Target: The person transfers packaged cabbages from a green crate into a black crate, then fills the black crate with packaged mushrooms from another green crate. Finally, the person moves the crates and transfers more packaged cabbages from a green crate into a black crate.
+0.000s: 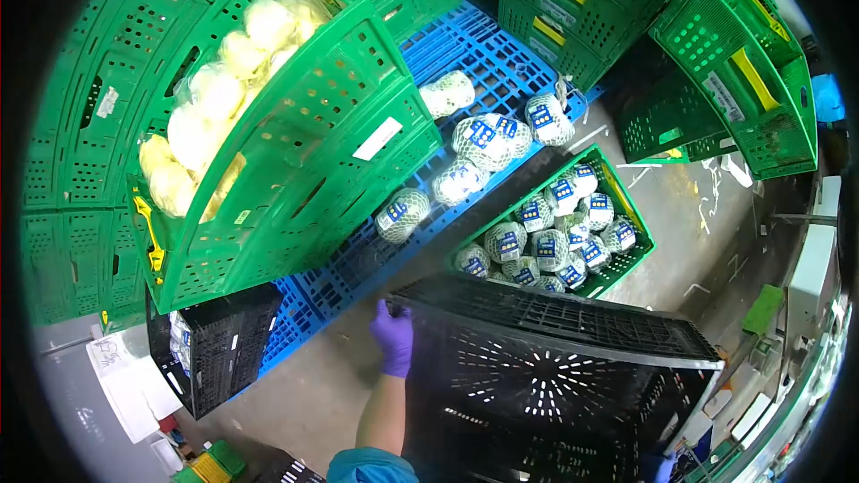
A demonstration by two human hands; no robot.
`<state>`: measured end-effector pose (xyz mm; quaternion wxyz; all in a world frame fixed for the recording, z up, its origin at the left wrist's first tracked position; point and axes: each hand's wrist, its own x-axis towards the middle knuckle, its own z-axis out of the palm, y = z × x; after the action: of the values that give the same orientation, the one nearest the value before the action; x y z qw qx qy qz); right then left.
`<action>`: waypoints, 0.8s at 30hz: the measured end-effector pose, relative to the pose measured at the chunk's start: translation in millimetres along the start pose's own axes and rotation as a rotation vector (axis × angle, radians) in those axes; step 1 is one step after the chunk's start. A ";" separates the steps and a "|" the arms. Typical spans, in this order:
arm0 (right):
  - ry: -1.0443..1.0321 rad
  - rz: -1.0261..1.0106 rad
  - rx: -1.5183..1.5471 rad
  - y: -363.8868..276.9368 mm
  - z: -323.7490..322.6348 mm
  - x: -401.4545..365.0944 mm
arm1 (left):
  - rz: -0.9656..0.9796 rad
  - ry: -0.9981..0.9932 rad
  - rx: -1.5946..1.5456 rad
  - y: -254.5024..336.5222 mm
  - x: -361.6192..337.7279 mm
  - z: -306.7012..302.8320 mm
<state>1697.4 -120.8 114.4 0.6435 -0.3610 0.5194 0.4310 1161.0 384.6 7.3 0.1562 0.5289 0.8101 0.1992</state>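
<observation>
A large black plastic crate [546, 371] is tilted up in front of me, its perforated base visible. My left hand [394, 337], in a purple glove, is closed around the crate's left corner. Only a small gloved part of my right hand [666, 468] shows by the crate's lower right edge; its fingers are hidden. Just beyond the crate, a green crate [626, 188] on the floor holds several pale round items in nets [548, 249] with blue labels. More netted round items [483, 143] lie loose on the blue pallet [474, 36].
On the left, a tilted green crate [304, 152] holds bagged pale produce [215, 94]. A smaller black crate [228, 349] stands below it. Green crates [573, 0] are stacked at the back, and others [734, 72] stand at the right. Scraps [707, 188] litter the floor.
</observation>
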 end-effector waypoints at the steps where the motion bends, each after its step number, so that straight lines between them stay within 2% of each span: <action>1: -0.091 -0.167 -0.406 17.0 20.5 14.5 | -0.015 -0.001 0.007 -3.4 5.6 0.5; 2: -0.089 -0.388 -0.939 33.9 41.0 29.8 | -0.029 -0.004 0.012 -3.1 10.1 1.4; 3: -0.014 -0.617 -1.318 60.1 71.0 41.4 | -0.039 -0.002 0.062 1.0 13.1 1.1; 6: 0.083 -0.876 -1.561 96.0 108.1 95.0 | -0.094 -0.022 0.220 4.8 21.4 13.7; 8: 0.138 -0.856 -1.544 105.9 118.3 128.3 | -0.151 -0.070 0.288 0.0 21.6 26.2; 10: 0.231 -0.740 -1.550 90.8 105.0 166.9 | -0.202 -0.130 0.351 -12.2 21.2 42.9; 12: 0.320 -0.744 -1.585 88.8 91.5 195.9 | -0.162 -0.095 0.284 -32.1 12.7 61.4; 13: 0.299 -0.769 -1.557 90.9 90.0 205.9 | -0.154 -0.112 0.279 -41.6 8.7 68.9; 15: 0.313 -0.790 -1.518 105.9 98.3 213.6 | -0.097 -0.011 0.078 -53.5 4.9 74.4; 18: 0.376 -0.791 -1.548 113.1 120.4 224.7 | -0.020 -0.041 0.117 -43.4 6.0 64.0; 20: 0.396 -0.802 -1.621 105.1 123.6 239.2 | -0.021 -0.126 0.118 -57.6 7.8 66.9; 22: 0.303 -0.790 -1.738 71.6 98.0 274.9 | 0.025 -0.115 -0.038 -48.3 11.0 66.1; 24: 0.037 -0.795 -1.874 27.5 56.8 320.9 | 0.092 -0.045 0.000 -44.0 13.0 73.7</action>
<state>1720.6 -1.2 -189.1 0.1901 -0.8730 -0.1750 0.4137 1155.1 392.3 -78.9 0.1652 0.5698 0.7813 0.1940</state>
